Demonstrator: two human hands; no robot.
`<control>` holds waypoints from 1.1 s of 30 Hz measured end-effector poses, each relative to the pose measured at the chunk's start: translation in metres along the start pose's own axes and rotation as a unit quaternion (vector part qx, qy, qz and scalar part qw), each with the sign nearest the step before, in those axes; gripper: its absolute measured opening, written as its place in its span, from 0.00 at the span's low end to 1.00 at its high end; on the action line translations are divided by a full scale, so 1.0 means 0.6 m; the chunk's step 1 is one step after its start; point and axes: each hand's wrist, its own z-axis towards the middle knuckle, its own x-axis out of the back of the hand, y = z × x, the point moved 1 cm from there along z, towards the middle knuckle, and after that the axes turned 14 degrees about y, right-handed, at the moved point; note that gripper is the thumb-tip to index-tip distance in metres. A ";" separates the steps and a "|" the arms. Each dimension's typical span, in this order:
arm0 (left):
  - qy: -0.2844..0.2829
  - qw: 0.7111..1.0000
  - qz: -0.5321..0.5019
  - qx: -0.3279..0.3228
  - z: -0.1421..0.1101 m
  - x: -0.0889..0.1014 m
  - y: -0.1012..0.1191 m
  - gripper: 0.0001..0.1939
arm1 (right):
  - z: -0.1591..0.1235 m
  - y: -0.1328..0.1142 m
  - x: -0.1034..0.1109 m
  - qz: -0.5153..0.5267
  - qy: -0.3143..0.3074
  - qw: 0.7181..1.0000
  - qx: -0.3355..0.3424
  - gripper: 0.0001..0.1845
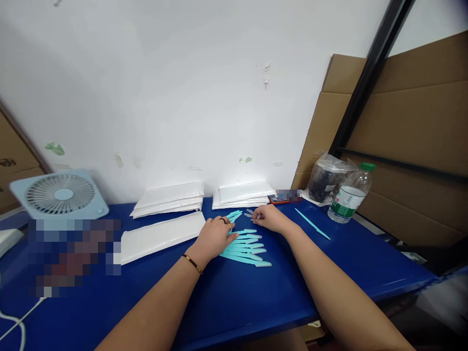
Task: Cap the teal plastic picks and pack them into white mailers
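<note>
Several turquoise eyebrow razors [248,251] lie fanned out on the blue table, with blade ends pointing right. My left hand [215,236] rests over their handle ends, fingers stretched out and thumb lying across them. More turquoise pieces show just beyond its fingertips. To the right, my right hand [268,218] is closed in a pinch at the tabletop, on what looks like a small clear plastic cap; the fingers partly hide it. Other clear caps [248,213] lie beside those fingertips. A single turquoise razor [312,224] lies apart, right of my right hand.
White padded packets are stacked in two piles [168,199] [243,193] by the wall, and one packet [164,236] lies nearer. A light blue fan [60,195] stands left. At right are a water bottle [349,195] and a bagged dark container [321,180].
</note>
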 end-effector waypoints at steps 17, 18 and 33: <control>0.008 0.991 -0.095 0.098 0.006 -0.019 -0.017 0.16 | -0.010 -0.001 0.012 -0.008 -0.093 0.995 -0.025 0.11; 0.010 0.991 -0.099 0.094 0.006 -0.020 -0.017 0.16 | -0.010 -0.004 0.010 -0.020 -0.090 0.996 -0.013 0.12; 0.040 0.971 -0.188 0.145 0.012 -0.001 -0.010 0.19 | -0.003 -0.036 -0.016 -0.113 -0.024 0.991 0.063 0.08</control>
